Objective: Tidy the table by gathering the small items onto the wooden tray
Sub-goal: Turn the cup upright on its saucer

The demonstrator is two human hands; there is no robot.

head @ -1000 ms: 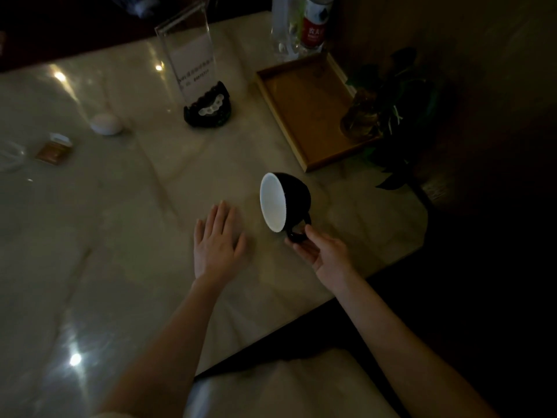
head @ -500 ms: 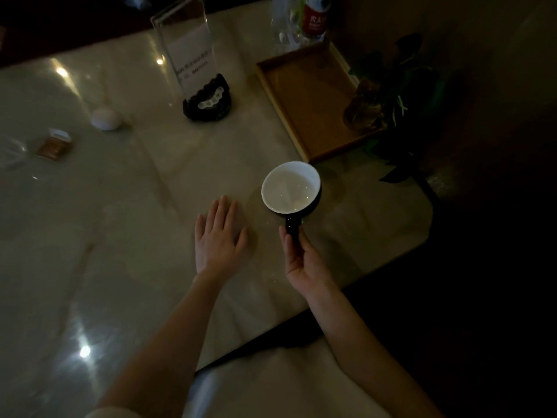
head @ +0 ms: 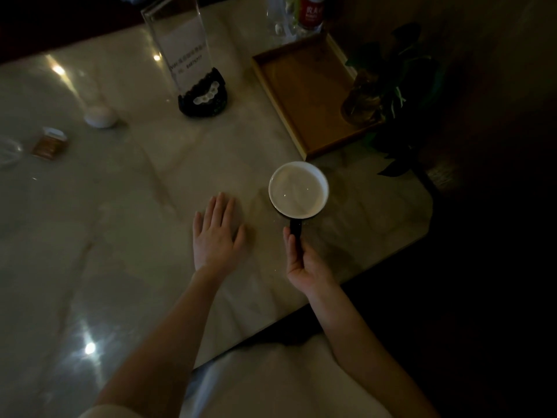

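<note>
Dim marble table, pretty cluttered: an acrylic sign holder, a white puck and a small packet far left. The wooden tray sits back right with a potted plant at its far corner. The right hand pinches the cup by its handle, upright, just short of the tray. The left hand lies flat, fingers spread. Bottles at the top are cut off.

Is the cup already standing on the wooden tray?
No. The cup is off the wooden tray, near its front corner above the table, with the right hand holding its dark handle.
</note>
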